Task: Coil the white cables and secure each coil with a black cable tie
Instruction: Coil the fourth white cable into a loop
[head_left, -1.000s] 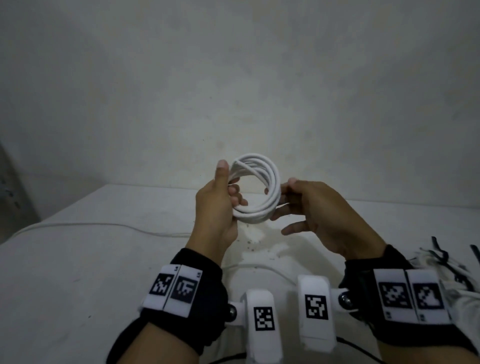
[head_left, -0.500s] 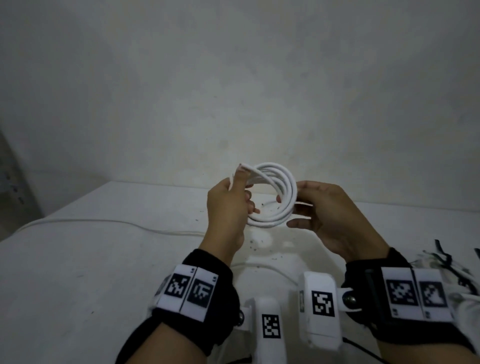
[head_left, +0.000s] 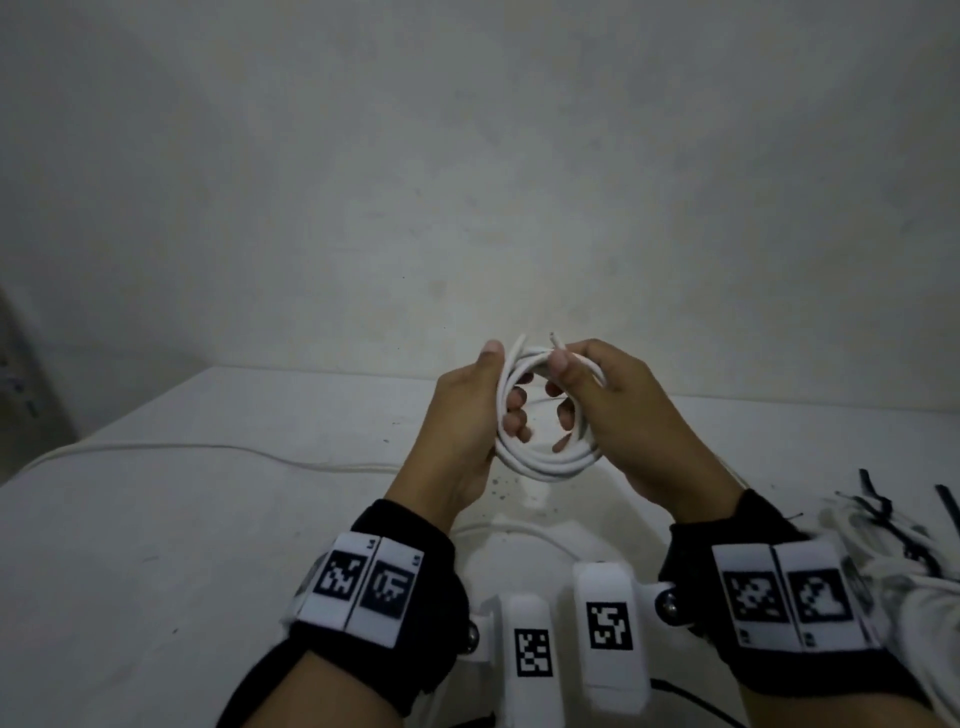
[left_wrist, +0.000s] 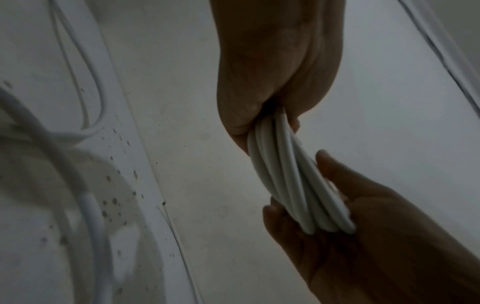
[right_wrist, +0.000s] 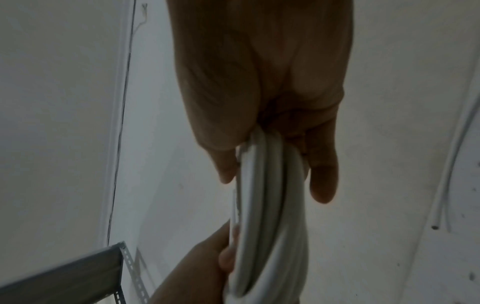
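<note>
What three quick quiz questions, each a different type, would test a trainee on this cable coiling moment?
1. True or false: the white cable coil rests flat on the table.
2. Multiple choice: which holds the coil? A) left hand only B) right hand only C) both hands
3. Fill in: the black cable ties lie on the person's ____ side.

Key: 1 false, it is held above the table. 2 C. 3 right.
</note>
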